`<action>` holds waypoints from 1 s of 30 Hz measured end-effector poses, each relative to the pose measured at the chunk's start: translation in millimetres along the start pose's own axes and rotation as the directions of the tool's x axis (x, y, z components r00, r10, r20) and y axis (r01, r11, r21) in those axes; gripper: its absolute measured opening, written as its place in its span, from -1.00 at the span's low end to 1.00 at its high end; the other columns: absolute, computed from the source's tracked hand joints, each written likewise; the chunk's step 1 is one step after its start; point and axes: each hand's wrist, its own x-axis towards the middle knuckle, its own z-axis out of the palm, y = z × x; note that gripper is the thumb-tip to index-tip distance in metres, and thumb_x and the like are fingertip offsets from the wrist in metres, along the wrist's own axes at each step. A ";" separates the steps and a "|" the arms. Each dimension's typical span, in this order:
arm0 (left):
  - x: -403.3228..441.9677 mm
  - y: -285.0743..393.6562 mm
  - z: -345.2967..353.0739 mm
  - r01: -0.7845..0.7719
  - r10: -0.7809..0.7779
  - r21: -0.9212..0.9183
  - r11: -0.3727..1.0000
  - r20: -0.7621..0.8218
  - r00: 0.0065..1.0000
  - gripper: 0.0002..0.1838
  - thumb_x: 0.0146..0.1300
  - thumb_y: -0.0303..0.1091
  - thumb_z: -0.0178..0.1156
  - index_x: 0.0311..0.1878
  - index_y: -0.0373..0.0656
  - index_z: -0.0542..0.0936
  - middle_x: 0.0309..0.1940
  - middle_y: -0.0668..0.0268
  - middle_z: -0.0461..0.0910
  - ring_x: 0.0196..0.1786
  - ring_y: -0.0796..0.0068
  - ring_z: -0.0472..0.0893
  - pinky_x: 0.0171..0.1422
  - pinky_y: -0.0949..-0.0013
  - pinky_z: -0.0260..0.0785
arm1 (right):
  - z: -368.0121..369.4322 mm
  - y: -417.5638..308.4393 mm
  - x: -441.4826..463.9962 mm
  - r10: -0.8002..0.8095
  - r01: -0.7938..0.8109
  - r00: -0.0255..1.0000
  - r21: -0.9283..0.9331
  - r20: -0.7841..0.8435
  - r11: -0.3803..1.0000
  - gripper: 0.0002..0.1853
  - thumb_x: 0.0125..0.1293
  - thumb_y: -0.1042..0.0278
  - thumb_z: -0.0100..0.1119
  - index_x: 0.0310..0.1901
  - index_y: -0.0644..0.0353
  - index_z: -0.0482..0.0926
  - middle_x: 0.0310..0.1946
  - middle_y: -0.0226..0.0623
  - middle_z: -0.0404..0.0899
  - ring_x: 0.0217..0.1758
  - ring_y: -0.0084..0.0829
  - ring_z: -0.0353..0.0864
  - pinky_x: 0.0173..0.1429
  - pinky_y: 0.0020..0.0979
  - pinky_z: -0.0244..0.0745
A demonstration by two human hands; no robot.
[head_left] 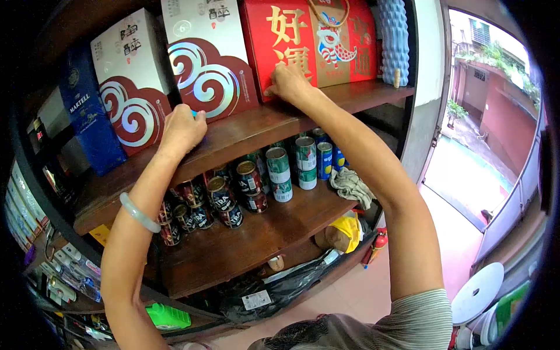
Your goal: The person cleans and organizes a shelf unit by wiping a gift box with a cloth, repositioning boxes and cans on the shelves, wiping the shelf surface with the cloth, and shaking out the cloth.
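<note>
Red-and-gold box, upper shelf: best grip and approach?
Probably the cord handle, from the front: its loop hangs over the red-and-gold box's broad, flat face, which offers little to pinch. The right hand, at the face's lower left, could steady that side.

A smooth, closed bangle (pixel 140 213) circles the left forearm; it is thick, rounded in section, pale milky grey-green and glossy, with a jade-like look. The left hand (pixel 184 129) and right hand (pixel 290 83) are bare, as are both forearms. A short sleeve (pixel 421 318) covers the right upper arm, ending above the elbow in a plain edge; its cloth is light grey with fine, darker stripes running around the arm. The shirt front (pixel 321 337) is much darker, charcoal to near black, with muted, mottled streaks and soft creases.
</note>
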 end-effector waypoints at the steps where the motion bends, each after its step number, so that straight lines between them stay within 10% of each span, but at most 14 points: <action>1: 0.0 0.3 -0.2 -0.002 0.002 0.000 1.000 0.000 1.000 -0.60 0.17 -0.20 0.12 -0.32 -0.50 0.52 -0.34 -0.29 0.52 -0.13 -0.17 0.54 -0.04 0.02 0.38 | 3.4 2.2 0.7 -0.035 0.034 0.998 -0.018 -0.051 0.999 -0.60 -0.16 0.14 0.46 -0.39 0.32 0.62 -0.28 0.03 0.56 -0.13 -0.07 0.57 -0.03 -0.15 0.46; 7: -0.7 -1.1 -0.2 -0.034 0.034 0.005 0.999 -0.005 0.999 -0.59 0.15 -0.18 0.11 -0.38 -0.49 0.55 -0.34 -0.29 0.52 -0.13 -0.17 0.54 -0.01 0.04 0.38 | 13.2 6.0 2.2 -0.039 0.044 0.995 0.048 -0.089 0.998 -0.61 -0.17 0.10 0.44 -0.50 0.31 0.61 -0.49 0.03 0.57 -0.30 -0.04 0.59 -0.14 -0.18 0.48; 8: -0.9 -0.3 -0.5 -0.018 0.018 0.005 1.000 -0.005 1.000 -0.60 0.15 -0.20 0.12 -0.37 -0.48 0.55 -0.34 -0.28 0.52 -0.13 -0.16 0.54 0.01 0.05 0.38 | 19.6 8.7 -6.7 -0.215 0.164 0.908 -0.166 -0.361 0.972 -0.63 -0.13 0.11 0.41 -0.48 0.31 0.61 -0.50 0.02 0.58 -0.32 -0.09 0.60 -0.13 -0.23 0.47; 10: -5.9 6.0 -5.1 0.002 -0.003 -0.029 1.000 -0.034 0.999 -0.63 0.15 -0.24 0.11 -0.36 -0.48 0.56 -0.32 -0.26 0.53 -0.11 -0.14 0.54 0.04 0.08 0.38 | -4.3 -4.3 -10.0 0.060 -0.078 0.995 0.224 0.086 0.971 -0.61 -0.08 0.09 0.36 -0.33 0.26 0.65 -0.27 0.06 0.59 -0.14 -0.07 0.59 -0.02 -0.18 0.47; 30: 27.5 -1.1 5.5 0.054 -0.062 0.111 0.992 0.065 0.996 -0.68 0.11 -0.37 0.20 -0.18 -0.48 0.52 -0.14 -0.18 0.52 -0.05 -0.09 0.55 0.02 0.10 0.44 | 0.5 -14.7 -5.0 -0.168 0.130 0.981 0.311 0.101 0.942 -0.61 0.16 0.06 0.21 -0.43 0.32 0.61 -0.58 0.06 0.51 -0.45 -0.18 0.56 -0.27 -0.19 0.40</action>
